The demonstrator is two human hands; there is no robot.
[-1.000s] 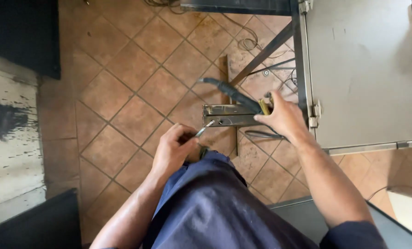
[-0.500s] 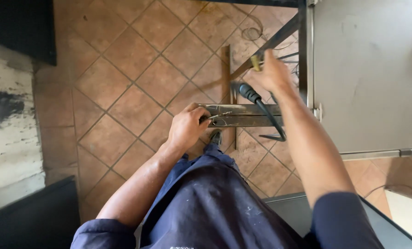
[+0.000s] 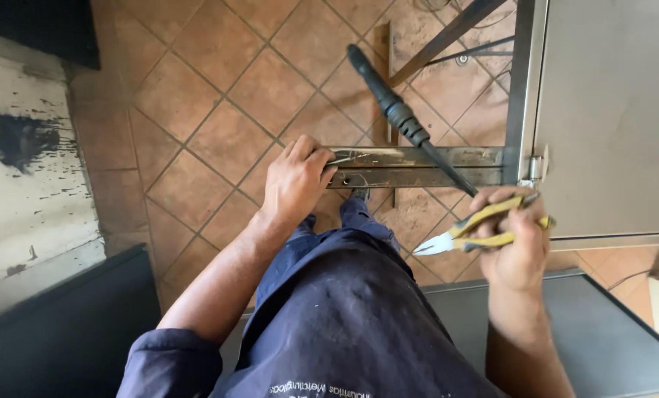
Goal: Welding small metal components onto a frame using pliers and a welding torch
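Far left of the left grip: a white wall panel (image 3: 27, 177) with flaking paint and a black smear. Below it a dark flat surface (image 3: 64, 324). Terracotta floor tiles (image 3: 211, 96) run under everything.

Left grip (image 3: 296, 180): fingers curled over and pressed down on the near end of a steel bar (image 3: 418, 168), clamping it from above. The bar runs level from this grip rightward to a vertical metal frame post (image 3: 525, 88) beside a grey sheet-metal door (image 3: 609, 110). Bar surface is dull grey-brown, scratched bright near the fingers, with what looks like a seam along its length.

Between the two grips: a black rod-like tool with a ribbed handle (image 3: 399, 110) lies slanted across the bar, upper end up and left, lower end reaching down toward the right grip. Cannot tell whether the right grip touches it.

Right grip (image 3: 517, 243): closed around yellow-handled pliers (image 3: 477, 228), handles squeezed together, pale tips pointing left toward the knee. Pliers sit just below the bar, not touching it; their tips hold nothing.

Judgement on doing this well: keep the left grip firm and flat so the bar does not rock, keep fingers off the seam, and bring the pliers in square to the bar rather than at an angle.

Below: navy work trousers (image 3: 344, 317), speckled with pale spots.
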